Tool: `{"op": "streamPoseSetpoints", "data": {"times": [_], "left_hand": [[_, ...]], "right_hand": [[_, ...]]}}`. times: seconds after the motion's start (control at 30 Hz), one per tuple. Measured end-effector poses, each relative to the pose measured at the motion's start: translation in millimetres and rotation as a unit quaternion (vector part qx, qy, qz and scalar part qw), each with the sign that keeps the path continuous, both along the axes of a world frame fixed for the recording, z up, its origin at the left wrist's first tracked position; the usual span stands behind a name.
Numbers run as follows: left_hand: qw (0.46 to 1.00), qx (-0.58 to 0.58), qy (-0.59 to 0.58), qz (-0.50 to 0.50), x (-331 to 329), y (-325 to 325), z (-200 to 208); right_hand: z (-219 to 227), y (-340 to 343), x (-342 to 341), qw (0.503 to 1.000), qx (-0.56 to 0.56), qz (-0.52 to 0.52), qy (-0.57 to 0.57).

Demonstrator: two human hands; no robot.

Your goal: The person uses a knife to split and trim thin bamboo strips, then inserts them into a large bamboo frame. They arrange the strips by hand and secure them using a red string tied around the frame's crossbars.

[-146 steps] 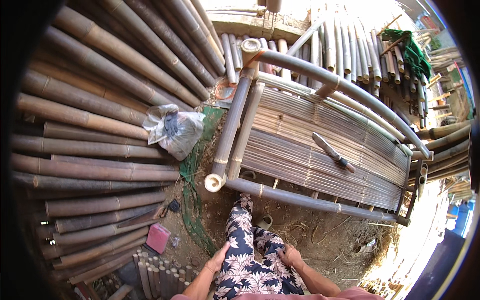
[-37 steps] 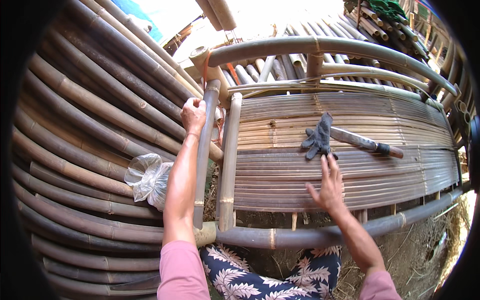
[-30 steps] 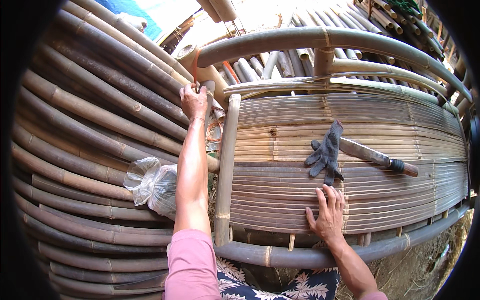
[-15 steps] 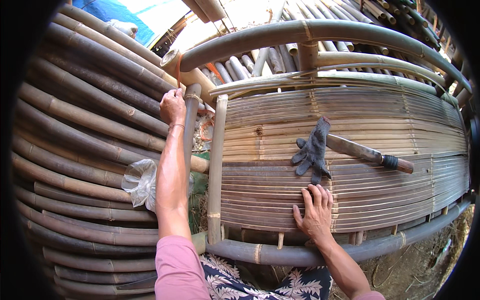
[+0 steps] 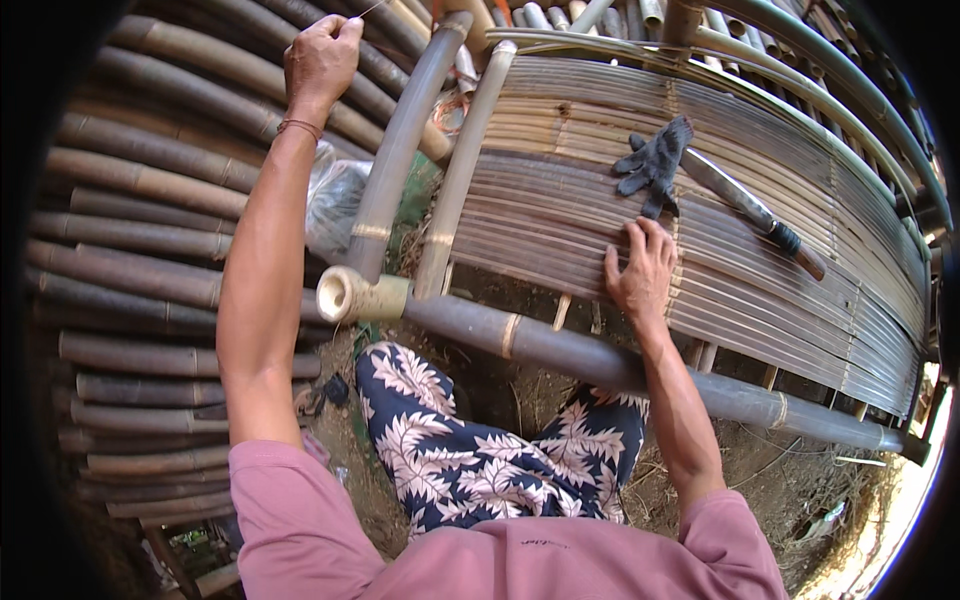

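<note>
My left hand (image 5: 322, 65) is raised at the upper left, closed in a pinch. A thin strand (image 5: 374, 8) runs from its fingertips toward the top edge, where its far end is cut off. Palm down, my right hand (image 5: 645, 268) lies with fingers stretched on the bamboo slat seat (image 5: 560, 215). Just beyond its fingertips is a dark grey knit glove (image 5: 655, 165). A long knife (image 5: 730, 190) with a black-wrapped wooden handle rests on the slats, its blade tip beside the glove.
A thick bamboo rail (image 5: 560, 335) crosses in front of my knees, and a bamboo post (image 5: 405, 150) stands at the seat's left end. Many bamboo poles (image 5: 150, 180) lie stacked at the left. A clear plastic bag (image 5: 335, 205) sits between them and the post.
The view has tilted down and shifted. My left hand has pulled left, away from the orange tie at the bamboo joint. My right hand stays on the slats by the glove.
</note>
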State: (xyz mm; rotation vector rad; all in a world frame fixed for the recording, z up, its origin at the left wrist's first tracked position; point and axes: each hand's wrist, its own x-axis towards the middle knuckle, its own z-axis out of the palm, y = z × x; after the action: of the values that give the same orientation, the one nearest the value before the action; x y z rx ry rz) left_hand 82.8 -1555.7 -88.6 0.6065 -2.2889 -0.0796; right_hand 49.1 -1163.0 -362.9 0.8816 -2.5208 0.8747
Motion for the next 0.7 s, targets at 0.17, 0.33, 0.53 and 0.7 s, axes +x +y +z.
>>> {"op": "streamPoseSetpoints", "data": {"times": [0.17,0.33,0.53,0.7], "left_hand": [[0.954,0.126,0.088,-0.257,101,163,-32],[0.843,0.360,-0.022,-0.398,206,315,-131],[0.720,0.525,-0.227,-0.394,334,311,-196],[0.601,0.695,-0.255,-0.302,412,200,-219]], "right_hand": [[33,26,34,0.919,-0.272,0.062,-0.278],[95,35,136,0.373,-0.381,0.382,-0.754],[112,86,148,0.517,-0.411,0.247,-0.709],[101,114,185,0.533,-0.545,0.021,-0.647]]}}
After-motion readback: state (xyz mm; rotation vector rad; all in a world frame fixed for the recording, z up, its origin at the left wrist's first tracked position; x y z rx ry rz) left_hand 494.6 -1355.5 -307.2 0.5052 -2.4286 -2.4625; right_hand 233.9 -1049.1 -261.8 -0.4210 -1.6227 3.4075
